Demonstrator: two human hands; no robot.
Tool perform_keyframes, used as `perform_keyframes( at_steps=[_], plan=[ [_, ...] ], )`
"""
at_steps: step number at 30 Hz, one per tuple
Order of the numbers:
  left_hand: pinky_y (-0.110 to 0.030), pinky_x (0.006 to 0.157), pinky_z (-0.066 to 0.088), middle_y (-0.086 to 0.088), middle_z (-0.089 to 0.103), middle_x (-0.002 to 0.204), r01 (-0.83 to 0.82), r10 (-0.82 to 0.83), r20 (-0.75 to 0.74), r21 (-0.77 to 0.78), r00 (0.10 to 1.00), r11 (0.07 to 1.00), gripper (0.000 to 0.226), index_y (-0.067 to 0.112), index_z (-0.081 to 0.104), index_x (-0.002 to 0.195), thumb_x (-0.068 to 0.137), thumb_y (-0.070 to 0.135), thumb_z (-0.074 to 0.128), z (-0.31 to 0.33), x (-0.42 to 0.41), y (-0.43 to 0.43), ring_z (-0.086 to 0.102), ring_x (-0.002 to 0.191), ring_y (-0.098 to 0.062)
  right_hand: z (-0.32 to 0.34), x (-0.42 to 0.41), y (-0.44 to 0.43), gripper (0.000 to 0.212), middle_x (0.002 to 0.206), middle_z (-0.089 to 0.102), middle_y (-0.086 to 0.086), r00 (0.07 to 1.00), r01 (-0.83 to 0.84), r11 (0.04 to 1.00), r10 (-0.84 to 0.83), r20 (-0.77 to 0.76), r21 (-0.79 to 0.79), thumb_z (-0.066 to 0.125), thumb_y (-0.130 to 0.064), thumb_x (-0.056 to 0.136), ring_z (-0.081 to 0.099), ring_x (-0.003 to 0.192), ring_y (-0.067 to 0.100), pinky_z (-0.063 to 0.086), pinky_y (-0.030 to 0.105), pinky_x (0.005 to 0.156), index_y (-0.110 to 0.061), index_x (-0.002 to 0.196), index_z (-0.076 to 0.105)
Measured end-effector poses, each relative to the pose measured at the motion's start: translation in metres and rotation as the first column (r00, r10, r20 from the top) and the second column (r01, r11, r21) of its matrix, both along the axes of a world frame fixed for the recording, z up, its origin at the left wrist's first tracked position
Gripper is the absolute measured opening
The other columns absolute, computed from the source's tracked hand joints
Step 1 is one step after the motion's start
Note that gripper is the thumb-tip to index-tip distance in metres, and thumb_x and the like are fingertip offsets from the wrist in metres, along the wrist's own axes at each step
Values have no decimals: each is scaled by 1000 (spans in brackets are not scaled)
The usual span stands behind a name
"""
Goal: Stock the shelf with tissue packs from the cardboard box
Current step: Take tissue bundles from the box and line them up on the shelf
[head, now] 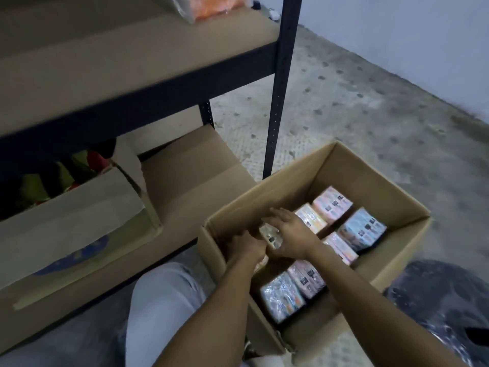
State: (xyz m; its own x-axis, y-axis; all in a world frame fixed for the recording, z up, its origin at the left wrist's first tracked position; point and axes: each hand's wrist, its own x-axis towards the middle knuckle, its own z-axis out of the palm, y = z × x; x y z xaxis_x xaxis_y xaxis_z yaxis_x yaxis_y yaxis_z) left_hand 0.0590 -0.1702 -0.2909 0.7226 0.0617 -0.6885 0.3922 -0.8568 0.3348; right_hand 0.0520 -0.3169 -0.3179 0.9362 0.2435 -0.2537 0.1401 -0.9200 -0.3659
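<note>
An open cardboard box (391, 197) stands on the floor at the lower right, with several wrapped tissue packs (361, 229) in pink and blue lying inside. Both my hands reach into its left side. My left hand (247, 249) and my right hand (289, 234) close from either side on one pale tissue pack (270, 234), which is mostly hidden between them. The shelf (127, 62) is a dark metal rack with brown boards, up and to the left of the box.
On the bottom board sit an open carton (79, 221) with coloured goods and a closed carton (190, 170). A plastic bag with orange contents (211, 6) lies on the upper board. A dark plastic bag (444, 300) is at the right, and my knee (164, 300) is beside the box.
</note>
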Motion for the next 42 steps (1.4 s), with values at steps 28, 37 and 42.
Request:
perform_keyframes(
  at_steps=[28, 37, 42],
  plan=[
    [-37, 87, 46, -5, 62, 124, 201, -214, 229, 77, 950, 976, 29, 25, 62, 113, 88, 37, 54, 23, 2, 6, 56, 117, -30, 30, 0, -12, 83, 125, 38, 4, 995, 59, 995, -51, 90, -87, 77, -40, 58, 43, 111, 27, 48, 39, 88, -23, 131, 44],
    [-36, 84, 51, -2, 68, 112, 250, -227, 412, -2, 883, 968, 32, 28, 65, 108, 80, 43, 60, 98, -6, 27, 63, 104, -27, 101, -17, 0, 87, 129, 32, 7, 974, 173, 985, -167, 156, -20, 80, -36, 59, 42, 114, 29, 45, 37, 93, -18, 135, 41],
    [-34, 81, 51, 1, 68, 104, 260, -196, 519, -53, 832, 964, 30, 31, 65, 105, 76, 39, 64, 147, -14, 45, 62, 98, -27, 151, -28, 7, 86, 125, 36, 8, 941, 229, 973, -232, 247, 39, 81, -35, 52, 42, 114, 30, 45, 38, 94, -19, 129, 47]
  ],
)
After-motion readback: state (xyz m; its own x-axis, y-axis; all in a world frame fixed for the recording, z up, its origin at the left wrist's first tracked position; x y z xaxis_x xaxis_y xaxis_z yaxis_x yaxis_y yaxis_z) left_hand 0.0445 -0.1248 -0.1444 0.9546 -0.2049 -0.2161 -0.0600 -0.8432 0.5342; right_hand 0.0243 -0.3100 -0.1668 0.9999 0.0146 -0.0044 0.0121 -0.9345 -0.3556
